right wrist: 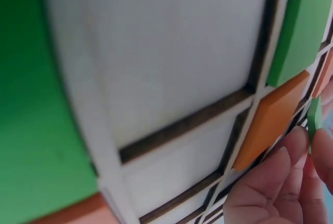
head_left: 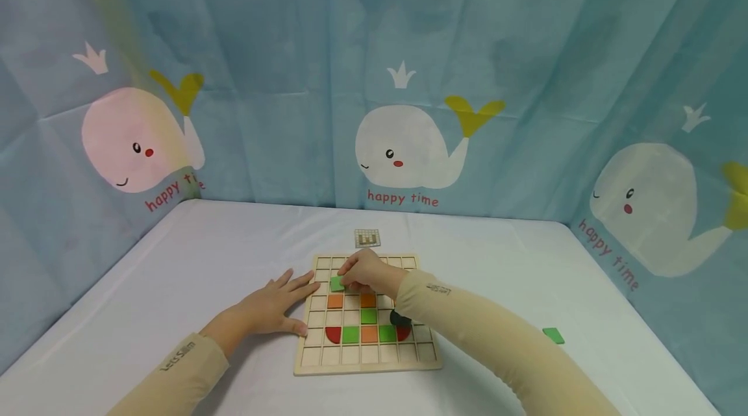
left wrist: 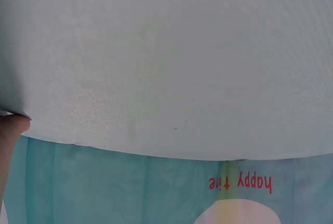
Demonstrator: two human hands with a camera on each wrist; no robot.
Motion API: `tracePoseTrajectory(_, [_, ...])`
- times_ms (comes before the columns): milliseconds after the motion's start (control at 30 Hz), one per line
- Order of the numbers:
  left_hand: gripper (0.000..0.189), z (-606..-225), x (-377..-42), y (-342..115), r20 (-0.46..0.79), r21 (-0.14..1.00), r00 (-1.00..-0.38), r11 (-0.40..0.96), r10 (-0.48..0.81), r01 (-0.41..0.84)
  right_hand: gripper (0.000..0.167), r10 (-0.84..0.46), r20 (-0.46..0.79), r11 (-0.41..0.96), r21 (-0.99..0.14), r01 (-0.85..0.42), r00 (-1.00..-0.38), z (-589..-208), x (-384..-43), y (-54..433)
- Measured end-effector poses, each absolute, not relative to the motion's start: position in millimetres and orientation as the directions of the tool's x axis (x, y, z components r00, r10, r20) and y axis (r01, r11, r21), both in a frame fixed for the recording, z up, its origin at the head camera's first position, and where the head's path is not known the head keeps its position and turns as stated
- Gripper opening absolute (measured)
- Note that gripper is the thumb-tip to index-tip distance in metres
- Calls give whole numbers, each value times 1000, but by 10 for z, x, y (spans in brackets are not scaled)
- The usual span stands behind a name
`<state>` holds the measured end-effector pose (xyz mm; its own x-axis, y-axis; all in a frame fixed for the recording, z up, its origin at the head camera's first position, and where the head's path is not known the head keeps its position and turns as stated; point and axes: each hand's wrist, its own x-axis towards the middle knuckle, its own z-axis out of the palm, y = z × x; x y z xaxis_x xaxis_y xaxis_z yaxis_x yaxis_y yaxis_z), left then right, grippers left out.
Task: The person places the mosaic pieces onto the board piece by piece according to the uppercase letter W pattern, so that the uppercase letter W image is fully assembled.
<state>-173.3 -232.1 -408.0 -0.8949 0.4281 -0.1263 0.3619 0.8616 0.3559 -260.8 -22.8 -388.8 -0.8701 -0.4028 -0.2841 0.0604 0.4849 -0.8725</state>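
Note:
A wooden grid board [head_left: 368,372] lies on the table, holding several orange, green and red pieces. My right hand [head_left: 368,271] reaches over its upper part and pinches a green square tile [head_left: 337,283] between thumb and fingers, above an orange tile [head_left: 335,301] in the left columns. In the right wrist view, the pinched green tile [right wrist: 314,117] stands on edge near the grid. My left hand [head_left: 271,305] lies with fingers spread, its fingertips and thumb on the board's left edge. Red rounded pieces [head_left: 333,335] flank the lower row of green and orange tiles.
A loose green tile [head_left: 553,335] lies on the white tabletop [head_left: 497,254] to the right. Behind the board is a small card with a grid pattern [head_left: 367,238]. A blue curtain [head_left: 263,143] with whale prints surrounds the table's back and sides.

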Motion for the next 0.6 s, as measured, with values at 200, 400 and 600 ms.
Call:
tracePoseTrajectory(200, [94,-4078,-1730,-2311,-131,343,-897,868,422,358,6,-403,-279,511,-859,38,-872,-3871,-2601,-236])
tracePoseTrajectory(400, [94,-4080,-1732,-2315,-130,340,-897,868,423,361,7,-411,-293,533,-845,33,-863,-3837,-2585,-249])
tracePoseTrajectory(600, [94,-4086,-1734,-2324,-127,344,-894,865,429,366,9,-385,-318,537,-841,70,-867,-3807,-2574,-249])
